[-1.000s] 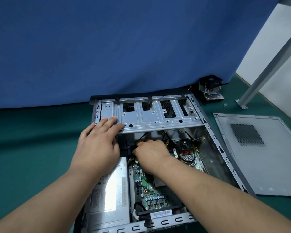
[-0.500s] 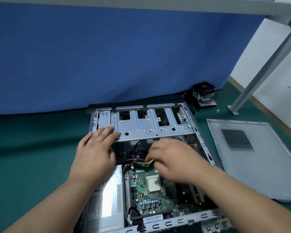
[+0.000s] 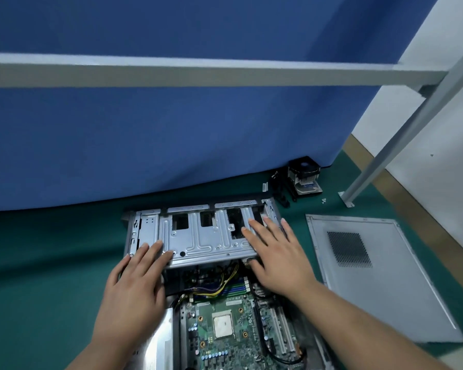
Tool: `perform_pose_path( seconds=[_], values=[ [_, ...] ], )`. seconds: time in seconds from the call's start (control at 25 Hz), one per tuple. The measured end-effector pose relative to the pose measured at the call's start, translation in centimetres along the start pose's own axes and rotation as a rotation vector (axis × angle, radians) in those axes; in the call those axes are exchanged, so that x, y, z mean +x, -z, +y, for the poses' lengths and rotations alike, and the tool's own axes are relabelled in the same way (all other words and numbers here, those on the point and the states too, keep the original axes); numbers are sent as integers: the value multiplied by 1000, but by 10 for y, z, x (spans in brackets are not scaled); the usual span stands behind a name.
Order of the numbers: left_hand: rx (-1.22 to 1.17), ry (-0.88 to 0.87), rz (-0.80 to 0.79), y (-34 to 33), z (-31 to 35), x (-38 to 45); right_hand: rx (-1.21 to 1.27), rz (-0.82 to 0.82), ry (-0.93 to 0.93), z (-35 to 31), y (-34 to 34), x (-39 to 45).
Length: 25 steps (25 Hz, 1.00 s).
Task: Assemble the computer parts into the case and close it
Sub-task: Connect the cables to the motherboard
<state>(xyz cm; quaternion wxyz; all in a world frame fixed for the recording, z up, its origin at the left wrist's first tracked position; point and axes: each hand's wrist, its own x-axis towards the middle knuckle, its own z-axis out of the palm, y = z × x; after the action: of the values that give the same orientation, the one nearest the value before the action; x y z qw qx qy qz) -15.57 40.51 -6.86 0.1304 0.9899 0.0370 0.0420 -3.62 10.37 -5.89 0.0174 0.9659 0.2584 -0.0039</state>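
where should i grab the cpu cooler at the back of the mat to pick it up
Take the cpu cooler by its two opposite side walls, coming down from above. It sits upright with the fan facing up, and its sides look flat enough for a grip. Cables trail off its left side, and the blue curtain hangs close behind, so avoid those sides.

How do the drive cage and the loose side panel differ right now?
The drive cage sits on the open case with both hands on it; the side panel lies untouched on the green mat, to the right. The cage has big rectangular cutouts and pressed ribs; the panel is flat with one dark mesh vent. The left hand and right hand press the cage flat-fingered. Both are grey sheet metal.
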Motion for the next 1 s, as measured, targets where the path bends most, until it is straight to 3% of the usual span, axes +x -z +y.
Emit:
perform_pose_path(
  seconds=[0.16,0.36,0.68,1.0],
  values=[
    [-14,3,-20,4,3,2,31,-65,-117,0,6,1],
    [80,-19,-29,2,1,10,95,-65,-125,2,7,6],
    [256,-25,-310,9,38,83,259,-46,-164,7,15,9],
    [331,-28,-341,8,21,85,471,-116,-121,9,27,37]
  ],
)
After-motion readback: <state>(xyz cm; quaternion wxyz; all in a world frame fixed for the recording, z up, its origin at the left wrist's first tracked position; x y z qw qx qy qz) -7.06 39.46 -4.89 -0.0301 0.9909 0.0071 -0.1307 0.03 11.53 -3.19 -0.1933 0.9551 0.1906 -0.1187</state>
